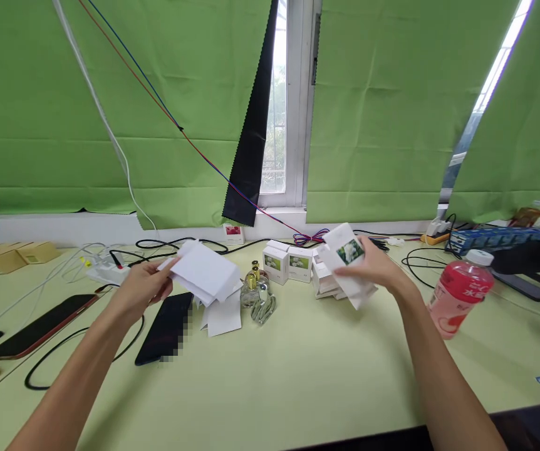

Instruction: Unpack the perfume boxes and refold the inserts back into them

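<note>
Between the thumb and fingers of my left hand (145, 282) is a folded white card (207, 269), raised over more white folded cards (225, 316) on the table. My right hand (376, 266) grips a flattened white carton (342, 244) printed with a flower picture, tilted above a stack of similar flat cartons (322, 279). Two small upright white boxes (275, 263) with flower pictures stand between my hands. Left of them is a cluster of small glass bottles (250, 294) with gold tops. My left fingertips are partly hidden by the card.
A pink drink bottle (460, 294) stands to the right of my right forearm. Dark phones or tablets (166, 326) lie at the left, among loose cables (82, 332). Yellow boxes (11, 254) sit at the far left and a row of blue packs (500, 238) at the back right.
</note>
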`<state>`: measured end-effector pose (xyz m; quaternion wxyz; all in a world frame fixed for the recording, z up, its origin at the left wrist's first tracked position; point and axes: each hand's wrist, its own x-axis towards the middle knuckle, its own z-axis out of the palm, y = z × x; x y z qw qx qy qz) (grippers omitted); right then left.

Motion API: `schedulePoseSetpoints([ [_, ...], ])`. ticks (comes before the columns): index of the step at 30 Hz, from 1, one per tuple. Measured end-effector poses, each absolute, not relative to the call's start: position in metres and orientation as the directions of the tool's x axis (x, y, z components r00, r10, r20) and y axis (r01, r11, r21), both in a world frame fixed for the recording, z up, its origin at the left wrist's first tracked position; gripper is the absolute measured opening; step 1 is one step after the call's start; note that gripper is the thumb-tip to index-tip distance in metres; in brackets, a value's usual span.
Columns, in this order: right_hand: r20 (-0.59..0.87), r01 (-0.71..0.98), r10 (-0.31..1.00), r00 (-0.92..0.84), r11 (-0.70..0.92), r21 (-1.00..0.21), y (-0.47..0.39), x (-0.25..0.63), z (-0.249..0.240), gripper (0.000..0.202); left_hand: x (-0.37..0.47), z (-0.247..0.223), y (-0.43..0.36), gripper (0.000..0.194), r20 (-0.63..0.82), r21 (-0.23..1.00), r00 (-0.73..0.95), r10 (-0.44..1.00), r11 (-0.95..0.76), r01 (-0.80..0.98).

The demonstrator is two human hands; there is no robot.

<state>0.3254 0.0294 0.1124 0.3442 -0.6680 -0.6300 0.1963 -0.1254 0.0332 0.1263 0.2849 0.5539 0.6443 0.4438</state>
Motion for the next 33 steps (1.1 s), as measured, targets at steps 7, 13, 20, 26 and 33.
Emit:
schedulePoseSetpoints([
  [7, -0.018, 0.771, 0.944, 0.329, -0.280, -0.571, 0.123, 0.315, 0.096, 0.104, -0.130, 0.078, 0.092, 0.056, 0.055, 0.772, -0.243, 0.968, 0.114, 0.626],
  [13, -0.137, 0.788, 0.927, 0.348, -0.369, -0.493, 0.131, 0.308, 0.041, 0.097, -0.113, 0.061, 0.092, 0.067, 0.229, 0.601, -0.240, 0.943, 0.057, 0.797],
  [20, -0.089, 0.840, 0.934, 0.345, -0.350, -0.415, 0.124, 0.297, 0.022, 0.094, -0.073, 0.030, 0.081, 0.048, 0.347, 0.123, -0.013, 0.938, -0.032, 0.992],
  [26, 0.034, 0.903, 0.964, 0.265, -0.235, -0.360, 0.123, 0.288, 0.027, 0.078, -0.059, 0.014, 0.086, 0.038, 0.294, -0.022, -0.005, 0.956, 0.012, 1.000],
  [33, 0.317, 0.945, 0.936, 0.151, -0.042, -0.326, 0.119, 0.276, 0.046, 0.047, -0.060, 0.009, 0.096, 0.039, 0.269, -0.080, -0.017, 0.963, 0.040, 0.996],
])
